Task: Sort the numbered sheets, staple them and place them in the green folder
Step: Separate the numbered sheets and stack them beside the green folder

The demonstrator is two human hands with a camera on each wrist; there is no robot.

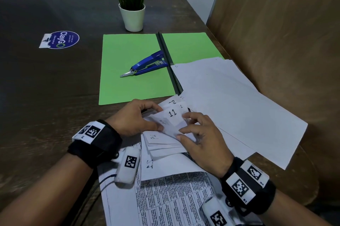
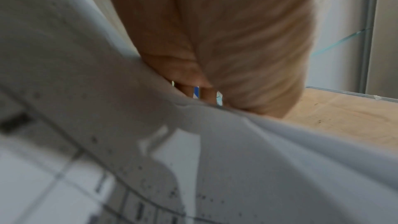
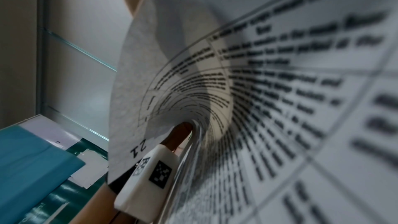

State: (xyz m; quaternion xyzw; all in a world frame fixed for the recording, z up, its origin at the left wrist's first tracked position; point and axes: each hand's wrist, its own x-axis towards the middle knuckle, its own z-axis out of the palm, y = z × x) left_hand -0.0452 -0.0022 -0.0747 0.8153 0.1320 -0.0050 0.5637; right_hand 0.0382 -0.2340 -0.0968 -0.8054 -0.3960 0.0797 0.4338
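Observation:
The open green folder (image 1: pixel 128 71) lies flat on the dark table with a blue stapler (image 1: pixel 147 64) resting on its left half. A loose spread of white numbered sheets (image 1: pixel 230 100) covers the folder's lower right. At their near corner, my left hand (image 1: pixel 158 118) pinches a fan of lifted sheet corners. My right hand (image 1: pixel 184 126) pinches the bent-back corner of the sheet marked 11 (image 1: pixel 173 113). In the left wrist view my left hand (image 2: pixel 226 40) is blurred against the paper. The right wrist view shows curled sheets, one marked 21 (image 3: pixel 138 147).
A potted plant (image 1: pixel 131 4) stands behind the folder and a round blue sticker (image 1: pixel 60 39) lies at the left. A brown panel (image 1: pixel 276 41) walls off the right side. A printed sheet with a table (image 1: pixel 165 203) lies under my wrists at the near edge.

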